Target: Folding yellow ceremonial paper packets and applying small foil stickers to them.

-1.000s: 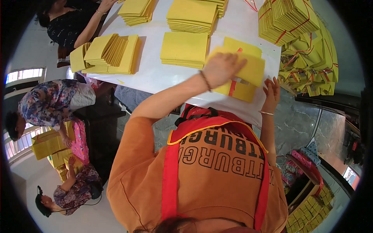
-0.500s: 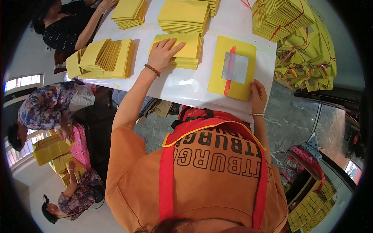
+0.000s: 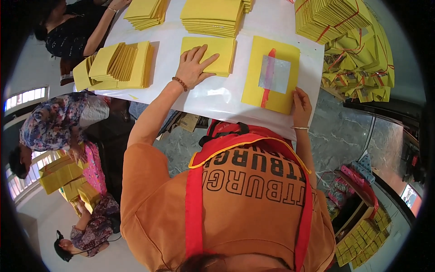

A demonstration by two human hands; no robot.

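Note:
My left hand (image 3: 194,68) lies with spread fingers on a low stack of yellow folded paper pieces (image 3: 225,54), holding nothing. To its right on the white-covered table is a yellow paper packet (image 3: 253,86). A red strip (image 3: 265,99) runs lengthwise down its face, with a translucent pale rectangle (image 3: 282,77) over it. My right hand (image 3: 302,108) is at the packet's right edge, fingers loosely bent and apart, with nothing visibly gripped. Whether its fingertips touch the packet is hard to see.
Fanned yellow pieces (image 3: 120,65) lie at the left of the table (image 3: 161,100); more stacks (image 3: 210,18) stand farther back. Red-tied bundles (image 3: 333,18) rise at the far right. A person (image 3: 74,36) sits at the far left corner; two others (image 3: 54,120) work with yellow pieces at left.
My left hand has shifted slightly right on the stack, whose lower layers no longer stick out toward me. My right hand stays by the packet's edge. The whole view has shifted slightly.

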